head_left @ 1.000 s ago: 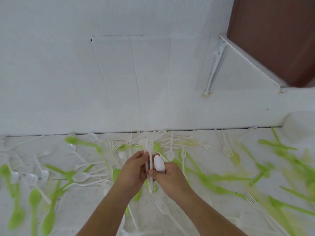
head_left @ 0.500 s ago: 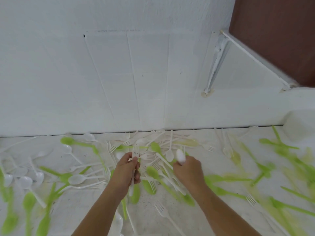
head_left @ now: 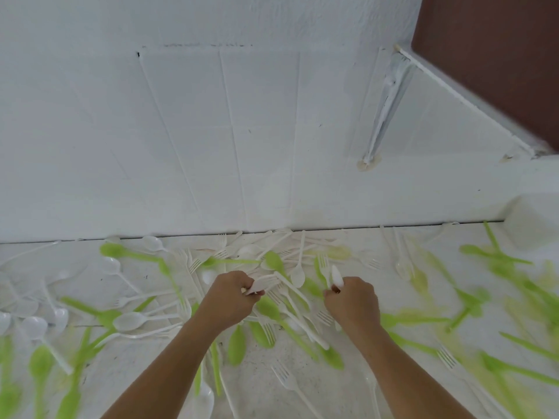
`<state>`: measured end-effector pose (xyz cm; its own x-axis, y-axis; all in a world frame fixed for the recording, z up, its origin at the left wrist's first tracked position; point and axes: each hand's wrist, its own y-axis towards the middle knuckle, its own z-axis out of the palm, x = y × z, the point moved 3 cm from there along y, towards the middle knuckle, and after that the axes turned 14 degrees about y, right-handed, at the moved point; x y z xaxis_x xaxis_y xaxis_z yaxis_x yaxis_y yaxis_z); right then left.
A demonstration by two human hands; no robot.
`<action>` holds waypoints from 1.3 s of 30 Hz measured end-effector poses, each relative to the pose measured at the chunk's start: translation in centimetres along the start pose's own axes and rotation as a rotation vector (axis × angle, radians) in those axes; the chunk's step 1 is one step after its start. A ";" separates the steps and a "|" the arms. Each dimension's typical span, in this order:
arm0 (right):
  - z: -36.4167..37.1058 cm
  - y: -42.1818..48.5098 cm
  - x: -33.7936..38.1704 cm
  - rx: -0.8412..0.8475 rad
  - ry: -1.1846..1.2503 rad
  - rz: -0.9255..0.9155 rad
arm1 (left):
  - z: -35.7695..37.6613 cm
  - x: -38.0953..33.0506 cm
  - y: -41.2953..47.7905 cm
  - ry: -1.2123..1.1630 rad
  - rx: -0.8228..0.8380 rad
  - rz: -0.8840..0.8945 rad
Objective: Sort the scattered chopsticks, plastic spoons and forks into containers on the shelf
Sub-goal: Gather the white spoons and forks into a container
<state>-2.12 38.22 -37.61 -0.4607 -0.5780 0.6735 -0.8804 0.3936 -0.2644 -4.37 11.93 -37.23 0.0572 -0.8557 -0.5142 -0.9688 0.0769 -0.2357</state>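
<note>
**Both hands closed on white cutlery amid the scattered pile**

The right hand (head_left: pixel 352 303) is curled into a fist around a white plastic spoon (head_left: pixel 336 275), whose bowl sticks up above the knuckles. The left hand (head_left: pixel 230 297) is also closed, its fingers pinched on a white plastic utensil (head_left: pixel 260 287) at the edge of the pile; blur hides whether it is a fork or a spoon. Between the two hands lies a dense heap of white plastic forks and spoons (head_left: pixel 290 285), crossed by a green plastic spoon (head_left: pixel 273 263) just beyond the left hand. More green plastic cutlery (head_left: pixel 496 267) is strewn well to the right of the heap, and white plastic spoons (head_left: pixel 130 320) lie to the left of it, all on a white surface (head_left: pixel 332 385). Behind the heap, the surface meets a white painted wall (head_left: pixel 211 131). Up and to the right of the heap, a white metal bracket (head_left: pixel 384 107) props a white shelf edge (head_left: pixel 462 98) against the wall.
</note>
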 end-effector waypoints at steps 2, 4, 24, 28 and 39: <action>-0.9 0.3 -0.5 -0.022 0.034 0.005 | -0.1 0.6 0.1 0.011 -0.018 0.007; -1.8 0.6 -0.9 -0.041 0.015 0.006 | -0.3 1.0 0.0 -0.017 -0.036 -0.014; 3.5 5.1 7.8 0.042 -0.236 -0.191 | -5.8 3.6 5.7 0.245 -0.313 -0.156; 5.0 6.4 7.8 0.100 -0.277 -0.075 | -4.3 1.8 9.9 0.503 -0.075 -0.142; 1.1 7.8 6.9 -0.024 0.014 -0.300 | -1.8 -0.2 11.3 0.566 -0.015 0.095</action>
<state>-12.28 36.46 -35.80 -0.1782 -0.6613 0.7286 -0.9741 0.2235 -0.0354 -15.77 12.02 -38.31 -0.1643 -0.9864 -0.0094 -0.9670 0.1629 -0.1961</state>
